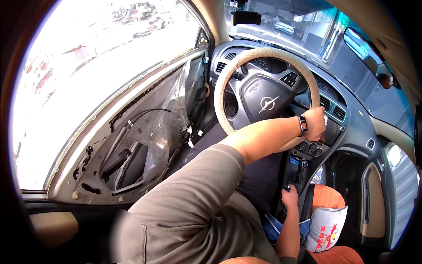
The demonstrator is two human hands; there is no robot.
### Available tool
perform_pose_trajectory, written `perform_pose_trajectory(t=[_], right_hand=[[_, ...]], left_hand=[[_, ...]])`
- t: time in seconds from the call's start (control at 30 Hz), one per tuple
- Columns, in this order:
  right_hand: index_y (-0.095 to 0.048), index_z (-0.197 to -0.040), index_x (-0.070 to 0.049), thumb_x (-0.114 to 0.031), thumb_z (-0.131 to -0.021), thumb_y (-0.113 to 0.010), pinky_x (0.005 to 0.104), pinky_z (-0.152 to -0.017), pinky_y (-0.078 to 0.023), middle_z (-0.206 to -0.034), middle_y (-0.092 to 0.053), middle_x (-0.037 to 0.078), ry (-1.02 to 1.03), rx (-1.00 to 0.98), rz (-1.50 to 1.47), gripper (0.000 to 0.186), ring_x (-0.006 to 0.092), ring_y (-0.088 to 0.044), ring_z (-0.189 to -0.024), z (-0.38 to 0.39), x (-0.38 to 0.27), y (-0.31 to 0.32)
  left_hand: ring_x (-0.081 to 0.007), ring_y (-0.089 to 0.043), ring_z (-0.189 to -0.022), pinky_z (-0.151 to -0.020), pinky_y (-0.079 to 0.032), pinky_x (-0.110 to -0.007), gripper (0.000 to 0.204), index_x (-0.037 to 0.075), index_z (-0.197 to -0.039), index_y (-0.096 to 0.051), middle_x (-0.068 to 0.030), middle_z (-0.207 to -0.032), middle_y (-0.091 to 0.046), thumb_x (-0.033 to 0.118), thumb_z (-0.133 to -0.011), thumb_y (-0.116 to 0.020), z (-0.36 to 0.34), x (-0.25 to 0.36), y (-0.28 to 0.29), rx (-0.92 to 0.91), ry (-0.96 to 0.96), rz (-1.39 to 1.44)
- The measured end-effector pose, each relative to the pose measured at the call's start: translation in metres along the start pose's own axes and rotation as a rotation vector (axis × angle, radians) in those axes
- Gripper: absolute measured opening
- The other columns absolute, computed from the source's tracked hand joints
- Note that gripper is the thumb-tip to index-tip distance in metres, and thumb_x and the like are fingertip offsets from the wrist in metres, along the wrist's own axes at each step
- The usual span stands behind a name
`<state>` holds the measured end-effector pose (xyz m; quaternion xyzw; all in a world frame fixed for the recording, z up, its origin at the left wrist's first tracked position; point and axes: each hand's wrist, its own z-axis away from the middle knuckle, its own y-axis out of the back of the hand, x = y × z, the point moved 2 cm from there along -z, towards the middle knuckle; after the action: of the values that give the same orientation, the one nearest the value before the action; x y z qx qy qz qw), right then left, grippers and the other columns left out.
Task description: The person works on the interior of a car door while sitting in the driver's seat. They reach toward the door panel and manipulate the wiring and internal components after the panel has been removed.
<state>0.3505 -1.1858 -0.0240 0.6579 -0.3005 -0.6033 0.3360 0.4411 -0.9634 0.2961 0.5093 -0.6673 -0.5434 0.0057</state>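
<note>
Steering wheel: The round wheel with a beige textured cover and a dark grey hub [263,90] is standing in front of the person, at the far middle.
Left hand: The left hand [314,124] is reaching across from a grey-brown sleeve [189,185] and is gripping the rim at its right side; its fingertips are mostly hiding.
Wrist: A black rectangular smartwatch [303,125] is sitting on the left wrist.
Right hand: The right hand [290,198] is closing around a dark lever with a rounded tip [288,188], low between the seats.
Console: A black and silver gear lever [303,164] is standing just beyond that hand, and three round climate dials [312,147] are lining the panel farther up.
Door: At the left, a bare grey metal door frame [66,185] is showing its openings, with a clear crumpled plastic sheet [165,136] hanging over part of it.
Passenger side: A white cushion with red printing [325,229] is resting on an orange seat [327,196], at the near right.
Windscreen: A rear-view mirror [370,57] is hanging at the far right, and a pale car [284,27] is standing beyond the glass.
</note>
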Motion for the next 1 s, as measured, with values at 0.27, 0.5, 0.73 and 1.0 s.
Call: perform_pose_trajectory(t=[0.27,0.5,0.73,1.0], right_hand=[[-0.064,-0.131,0.0,-0.021,-0.088,-0.072,0.0452,-0.092,-0.056,-0.11,-0.074,0.025,0.039,-0.022,-0.053,0.049,0.0388,-0.073,-0.104,0.0,0.011,-0.011],[-0.058,-0.139,0.002,-0.011,-0.094,-0.07,0.0414,-0.088,-0.056,-0.117,-0.069,0.022,-0.047,-0.104,-0.2,0.048,0.0306,-0.068,-0.098,-0.015,0.055,-0.016],[-0.047,-0.147,-0.004,-0.007,-0.097,-0.064,0.0342,-0.046,-0.045,-0.091,-0.063,0.013,-0.137,-0.204,-0.443,0.053,0.0167,-0.051,-0.051,-0.014,0.044,-0.019],[-0.042,-0.154,-0.007,-0.007,-0.099,-0.063,0.0322,-0.045,-0.046,-0.089,-0.062,0.009,-0.072,-0.154,-0.373,0.058,0.0156,-0.053,-0.052,-0.028,0.063,-0.026]], left_hand=[[-0.0169,-0.071,-0.088,-0.102,-0.042,-0.041,0.037,0.018,-0.075,-0.082,-0.0031,-0.085,-0.079,0.045,-0.089,-0.061,0.044,0.048,-0.041,-0.054,-0.183,-0.021],[-0.013,-0.073,-0.106,-0.119,-0.04,-0.042,0.034,0.017,-0.079,-0.083,-0.0065,-0.095,-0.081,0.045,-0.085,-0.064,0.128,0.09,-0.063,-0.249,-0.53,-0.011],[-0.0318,-0.044,-0.154,-0.13,-0.026,-0.059,0.074,0.014,-0.14,-0.069,-0.0121,-0.166,-0.05,0.044,-0.072,-0.074,0.263,0.054,-0.044,0.268,-0.448,0.215],[-0.0387,-0.044,-0.154,-0.126,-0.027,-0.067,0.073,0.02,-0.153,-0.059,-0.0139,-0.166,-0.049,0.041,-0.084,-0.068,0.353,-0.057,0.007,0.409,-0.017,0.105]])
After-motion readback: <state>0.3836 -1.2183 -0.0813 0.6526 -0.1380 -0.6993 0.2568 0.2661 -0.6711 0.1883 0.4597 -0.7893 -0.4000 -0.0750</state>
